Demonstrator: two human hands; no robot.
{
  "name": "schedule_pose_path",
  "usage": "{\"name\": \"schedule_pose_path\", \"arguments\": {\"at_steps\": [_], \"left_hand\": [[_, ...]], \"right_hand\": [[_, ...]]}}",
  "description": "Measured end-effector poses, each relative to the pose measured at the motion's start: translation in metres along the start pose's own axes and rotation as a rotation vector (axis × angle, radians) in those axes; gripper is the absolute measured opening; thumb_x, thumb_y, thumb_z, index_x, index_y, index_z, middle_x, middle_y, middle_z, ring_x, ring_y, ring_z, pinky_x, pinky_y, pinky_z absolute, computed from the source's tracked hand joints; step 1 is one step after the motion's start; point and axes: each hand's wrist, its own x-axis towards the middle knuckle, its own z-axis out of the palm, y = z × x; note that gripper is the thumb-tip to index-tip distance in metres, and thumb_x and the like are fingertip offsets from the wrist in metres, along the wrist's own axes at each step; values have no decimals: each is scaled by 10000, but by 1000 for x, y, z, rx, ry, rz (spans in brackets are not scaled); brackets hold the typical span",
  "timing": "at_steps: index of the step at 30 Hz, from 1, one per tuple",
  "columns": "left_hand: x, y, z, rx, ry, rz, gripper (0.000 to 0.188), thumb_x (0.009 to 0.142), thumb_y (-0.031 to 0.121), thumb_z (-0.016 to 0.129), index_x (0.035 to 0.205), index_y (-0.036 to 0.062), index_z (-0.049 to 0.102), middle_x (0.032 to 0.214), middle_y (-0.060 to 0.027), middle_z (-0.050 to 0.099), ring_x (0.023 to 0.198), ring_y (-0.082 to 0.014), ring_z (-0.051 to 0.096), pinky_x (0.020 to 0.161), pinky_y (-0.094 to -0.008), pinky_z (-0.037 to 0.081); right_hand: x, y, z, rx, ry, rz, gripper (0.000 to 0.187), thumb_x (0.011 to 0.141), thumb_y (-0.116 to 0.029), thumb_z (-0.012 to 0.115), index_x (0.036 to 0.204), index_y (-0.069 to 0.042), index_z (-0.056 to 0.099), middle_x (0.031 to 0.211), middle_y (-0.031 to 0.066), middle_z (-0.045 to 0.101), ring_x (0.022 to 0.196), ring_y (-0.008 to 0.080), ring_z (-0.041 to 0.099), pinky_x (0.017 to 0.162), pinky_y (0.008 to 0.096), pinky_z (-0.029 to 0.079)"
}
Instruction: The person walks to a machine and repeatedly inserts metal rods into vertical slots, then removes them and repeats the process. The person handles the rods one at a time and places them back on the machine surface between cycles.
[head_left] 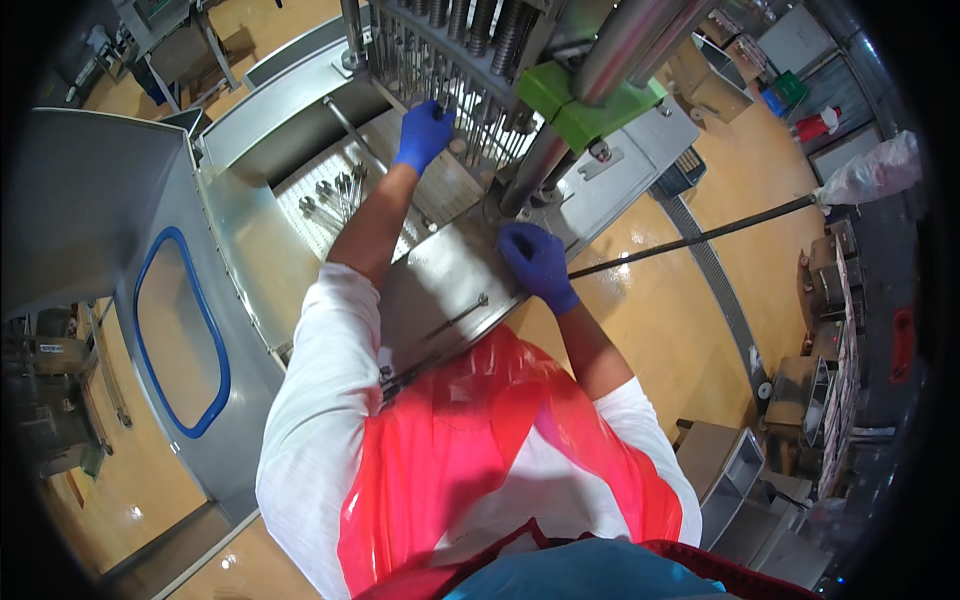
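Observation:
My left hand (pixel 427 132), in a blue glove, reaches up to the row of thin metal needles (pixel 480 140) hanging under the machine's spring-loaded head (pixel 470 40). Its fingers are curled closed; whatever they grip is too small to make out. My right hand (pixel 537 262), gloved in blue too, is held low by the machine's front corner. Those fingers are bent inward, and their contents are hidden. Several loose metal needles (pixel 340 195) lie in a heap on the perforated bed (pixel 300 185). Another slim metal rod (pixel 455 318) rests on the steel ledge (pixel 425 275) before me.
A green block (pixel 560 100) clamps the thick steel columns at the right. To the left stands a steel panel with a blue-rimmed opening (pixel 182 330). A dark pole (pixel 700 238) with a plastic-wrapped end crosses the right side above a floor drain (pixel 715 270).

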Motion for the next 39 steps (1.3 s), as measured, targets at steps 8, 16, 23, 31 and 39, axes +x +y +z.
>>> {"name": "schedule_pose_path", "arguments": {"at_steps": [8,16,23,31,39], "left_hand": [[13,27,-17,-231,-5,-21,303,878,253,753,982,-24,691,819,-129,714,727,-210,657,694,-353,507],[16,3,3,-391,49,67,275,864,229,743,972,-18,691,827,-176,728,718,-265,694,694,-374,520],[18,11,-2,-396,61,50,270,857,231,748,948,-15,686,800,-185,710,719,-270,693,673,-393,508],[20,16,-6,-222,81,35,266,845,233,757,922,-12,689,795,-195,708,712,-343,687,667,-411,509],[21,21,-12,-255,54,38,273,837,204,812,880,-18,659,731,-95,670,649,-156,548,644,-349,477]], "right_hand": [[-6,-2,0,12,-8,32,255,871,-213,737,1063,-46,721,928,142,718,810,246,705,745,339,548],[-3,-9,-1,11,-18,-3,261,865,-198,740,1073,-41,718,942,150,717,825,266,703,759,341,547],[-4,-9,-2,-23,-10,2,259,865,-207,742,1066,-45,714,967,151,720,838,274,709,765,351,552],[-3,-5,-1,-21,-1,-5,269,865,-226,746,1064,-47,715,936,148,723,819,272,709,756,353,555],[-3,-6,-1,-44,-9,-19,289,863,-237,752,1076,-46,710,938,146,722,812,266,706,751,350,555]]}}
